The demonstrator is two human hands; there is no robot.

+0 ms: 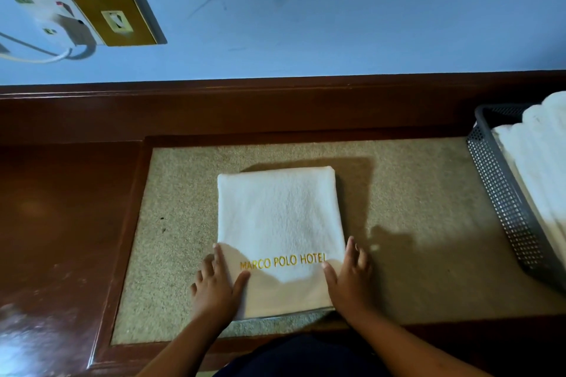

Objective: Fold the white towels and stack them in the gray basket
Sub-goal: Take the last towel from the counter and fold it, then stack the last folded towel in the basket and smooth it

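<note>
Head view: wooden desk (61, 208) with speckled inlay (413, 193) against blue wall (337, 9).

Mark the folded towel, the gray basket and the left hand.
folded towel (277, 214): head view, plain top face above the lettering.
gray basket (496, 193): head view, perforated side wall.
left hand (216, 288): head view, back of the hand.

Dark wooden desk (67, 208) with beige speckled inset panel (413, 193); blue wall (337, 9) behind; brass switch plate (118, 17) beside white socket (46, 9) with cable (39, 55).
</note>
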